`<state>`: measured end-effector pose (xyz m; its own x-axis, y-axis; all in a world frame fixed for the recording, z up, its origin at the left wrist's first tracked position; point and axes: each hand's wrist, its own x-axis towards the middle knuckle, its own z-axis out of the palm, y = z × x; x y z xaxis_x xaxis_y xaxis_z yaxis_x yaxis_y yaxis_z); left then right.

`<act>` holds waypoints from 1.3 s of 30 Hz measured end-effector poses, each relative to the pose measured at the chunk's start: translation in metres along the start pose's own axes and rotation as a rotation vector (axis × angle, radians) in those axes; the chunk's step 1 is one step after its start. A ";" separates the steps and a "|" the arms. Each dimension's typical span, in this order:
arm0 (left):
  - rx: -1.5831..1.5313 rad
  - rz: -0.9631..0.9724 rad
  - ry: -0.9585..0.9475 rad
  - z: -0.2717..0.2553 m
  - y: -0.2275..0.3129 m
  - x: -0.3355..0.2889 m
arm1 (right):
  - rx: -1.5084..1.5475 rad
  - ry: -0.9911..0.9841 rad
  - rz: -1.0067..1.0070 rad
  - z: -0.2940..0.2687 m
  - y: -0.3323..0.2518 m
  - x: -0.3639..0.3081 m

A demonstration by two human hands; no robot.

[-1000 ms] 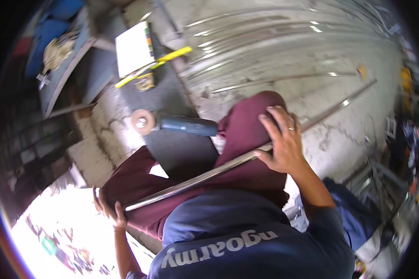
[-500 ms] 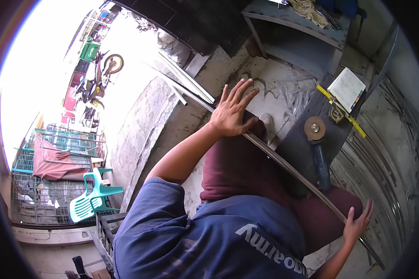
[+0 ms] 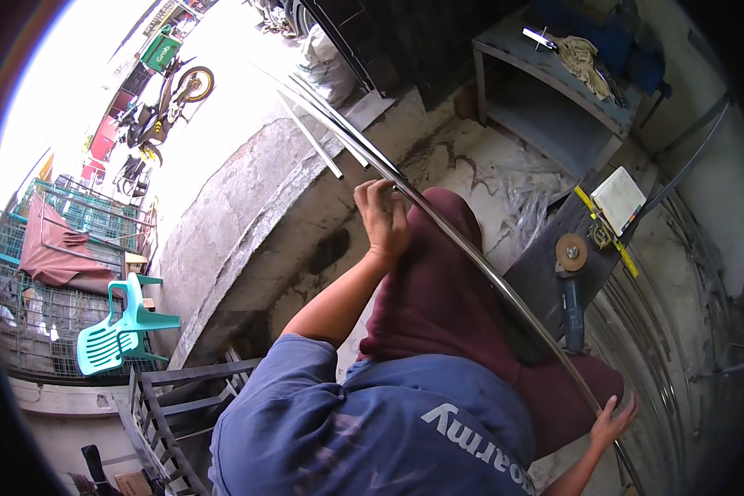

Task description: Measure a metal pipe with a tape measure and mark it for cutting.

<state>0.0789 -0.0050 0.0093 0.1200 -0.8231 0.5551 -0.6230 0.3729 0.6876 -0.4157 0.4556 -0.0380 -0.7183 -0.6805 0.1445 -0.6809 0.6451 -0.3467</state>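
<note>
A long, shiny metal tube [image 3: 511,295] slants across my thighs, from the far left down to the near right. My left hand [image 3: 383,221] is at its far stretch beside my knee, the fingers curled against the tube. Near my other knee, my right hand [image 3: 612,423] is closed around the tube's lower stretch, with the thumb on the near side. To the right of the tube an angle grinder [image 3: 572,310] with a brown disc lies on a dark board.
Beyond the grinder are a yellow folding rule [image 3: 626,260], a tape measure [image 3: 599,236] and an open notebook [image 3: 619,201]. Metal lengths [image 3: 643,331] lie on the right floor. A metal workbench [image 3: 546,91] stands at the back; a turquoise chair [image 3: 124,326] is at left.
My left hand has gone from spread flat over the tube to curled fingers at its side. The tube now lies at a steeper slant. My right hand's fingers have drawn in, and the view has shifted.
</note>
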 end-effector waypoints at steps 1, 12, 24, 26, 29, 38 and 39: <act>-0.021 -0.189 0.077 -0.003 -0.033 -0.004 | -0.008 0.000 -0.008 0.000 -0.001 -0.002; -0.517 -1.142 -0.259 0.032 -0.174 0.010 | 0.141 -0.054 0.256 0.006 0.013 -0.005; -1.218 -1.324 -0.168 0.103 -0.232 0.048 | -0.036 -0.007 0.173 0.000 0.040 -0.014; -1.190 -1.327 -0.164 0.100 -0.237 0.051 | 0.151 0.008 0.164 -0.015 -0.014 -0.006; -1.193 -1.301 -0.174 0.106 -0.236 0.055 | 0.018 -0.013 0.204 -0.025 -0.024 -0.006; -1.018 -1.253 -0.173 0.110 -0.235 0.051 | 0.030 -0.046 0.248 -0.029 -0.022 -0.009; -1.047 -1.263 -0.184 0.113 -0.238 0.051 | 0.025 -0.042 0.255 -0.027 -0.014 -0.012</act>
<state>0.1458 -0.1845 -0.1792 -0.0211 -0.8197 -0.5724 0.5595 -0.4842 0.6727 -0.4009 0.4639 -0.0100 -0.8595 -0.5110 0.0113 -0.4743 0.7892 -0.3901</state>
